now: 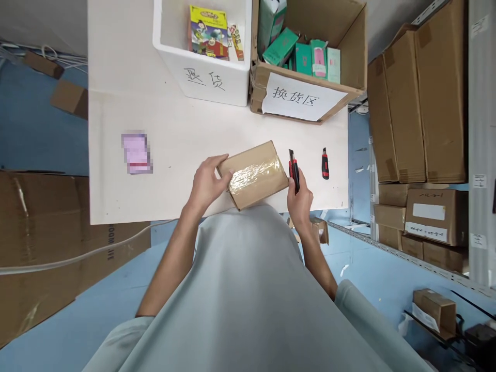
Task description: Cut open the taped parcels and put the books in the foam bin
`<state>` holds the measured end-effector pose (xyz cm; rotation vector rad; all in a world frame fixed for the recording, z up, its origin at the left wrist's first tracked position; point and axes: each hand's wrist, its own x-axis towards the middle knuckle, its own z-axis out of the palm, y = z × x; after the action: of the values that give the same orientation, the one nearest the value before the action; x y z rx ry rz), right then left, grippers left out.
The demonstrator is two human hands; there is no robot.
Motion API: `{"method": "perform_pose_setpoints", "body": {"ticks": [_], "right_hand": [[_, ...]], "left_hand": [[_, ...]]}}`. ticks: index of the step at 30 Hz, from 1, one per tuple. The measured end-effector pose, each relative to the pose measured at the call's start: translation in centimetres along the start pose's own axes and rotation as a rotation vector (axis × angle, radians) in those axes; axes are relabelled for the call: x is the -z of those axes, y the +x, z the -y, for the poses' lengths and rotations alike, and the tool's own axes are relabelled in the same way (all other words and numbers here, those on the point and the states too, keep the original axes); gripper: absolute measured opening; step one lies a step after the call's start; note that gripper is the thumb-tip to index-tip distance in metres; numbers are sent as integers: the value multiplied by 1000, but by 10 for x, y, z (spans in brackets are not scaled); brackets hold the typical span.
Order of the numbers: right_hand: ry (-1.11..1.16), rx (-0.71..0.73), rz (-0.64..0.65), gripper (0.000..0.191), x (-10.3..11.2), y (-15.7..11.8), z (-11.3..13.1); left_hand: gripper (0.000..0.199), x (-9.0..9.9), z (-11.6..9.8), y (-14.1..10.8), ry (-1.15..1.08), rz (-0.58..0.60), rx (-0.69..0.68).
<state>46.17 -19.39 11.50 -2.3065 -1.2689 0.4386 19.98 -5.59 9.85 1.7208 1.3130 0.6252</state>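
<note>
A small brown cardboard box [253,188] with shiny clear tape across its top is held tilted near the front of the white table [186,191]. My left hand [207,183] grips its left end, thumb on top and fingers around the edge. In my right hand [300,201] is a red and black box cutter [293,170], pointing away from me beside the box's right end. A second box cutter [325,164], also red and black, lies on the table further right.
At the back stand a white foam bin [217,82] with a colourful book [209,32] and a cardboard carton [356,46] of green boxes. A blurred purple item [137,153] lies at left. Large cartons [442,93] fill the right shelf; another carton [39,243] stands lower left.
</note>
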Motion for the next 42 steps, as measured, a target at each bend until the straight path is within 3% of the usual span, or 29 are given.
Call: {"method": "perform_pose_setpoints", "body": {"ticks": [3, 6, 8, 11, 15, 19, 28, 35, 42], "right_hand": [[-25, -36, 63, 62, 2, -13, 4], [-44, -63, 99, 60, 9, -17, 6], [-51, -82, 104, 60, 18, -18, 9], [-65, -80, 140, 63, 35, -24, 19], [-192, -52, 246, 62, 51, -32, 37], [-367, -52, 308, 61, 49, -30, 48], [-530, -76, 391, 63, 53, -24, 69], [-809, -101, 449, 84, 41, -19, 107], [-936, -111, 558, 88, 54, -29, 108]], "left_hand": [[42, -22, -26, -2, 129, 8, -198], [36, -55, -51, 0, 127, 183, -378], [37, -75, -58, 2, 122, 239, -424], [37, -92, -57, 5, 123, 227, -405], [35, -98, -49, 5, 124, 196, -400], [32, -101, -43, 4, 148, 160, -429], [35, -106, -35, 6, 186, 137, -485], [35, -109, -35, 6, 137, 129, -490], [32, -114, -29, 5, 105, 112, -477]]}}
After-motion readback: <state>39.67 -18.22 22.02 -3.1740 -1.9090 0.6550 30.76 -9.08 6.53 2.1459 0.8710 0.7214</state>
